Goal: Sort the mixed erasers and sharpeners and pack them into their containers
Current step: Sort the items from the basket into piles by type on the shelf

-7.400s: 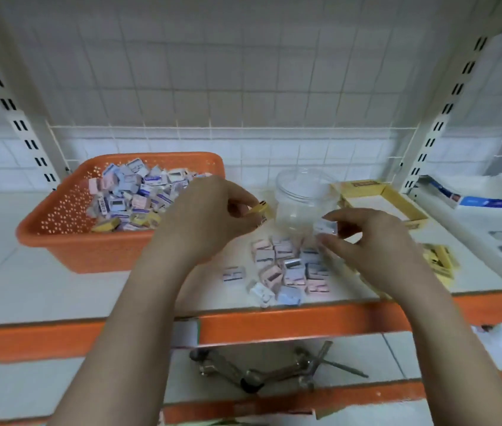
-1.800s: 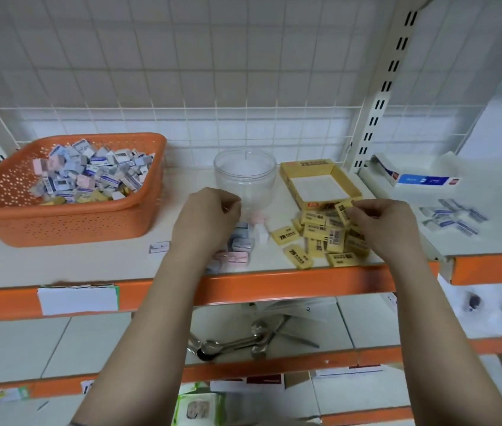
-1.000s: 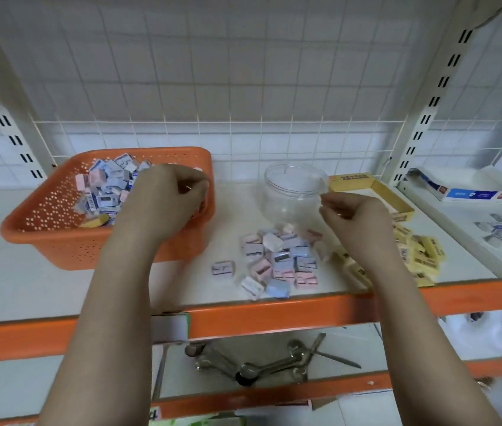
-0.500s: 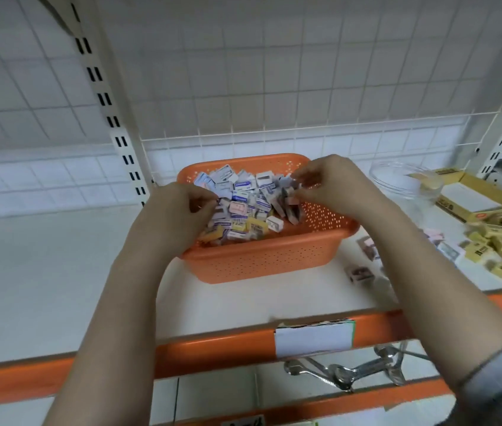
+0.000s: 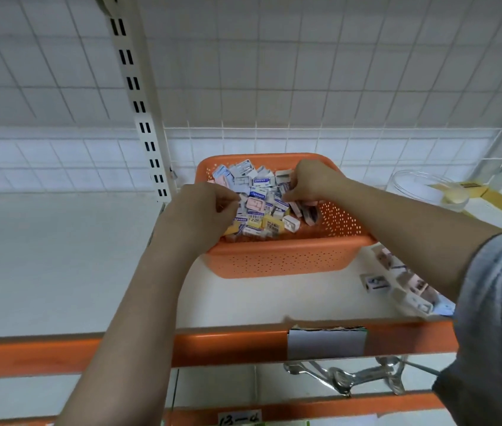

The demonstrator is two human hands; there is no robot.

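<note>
While both hands are digging in orange basket (image 5: 283, 259), L hand (image 5: 200, 210) & R hand (image 5: 311, 182) fingers are curling into eraser/sharpener pile (image 5: 259, 204); pinch unclear.

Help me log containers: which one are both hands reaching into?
The orange perforated basket, heaped with mixed erasers and sharpeners; the clear jar and yellow box sit untouched.

White tiled wall (image 5: 274, 72) w/ wire grid; white shelf (image 5: 43, 256), orange front rail (image 5: 228, 345), slotted upright (image 5: 139, 103).

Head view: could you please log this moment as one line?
both hands in orange basket | left hand, right hand picking in mixed pile | clear jar right
</note>
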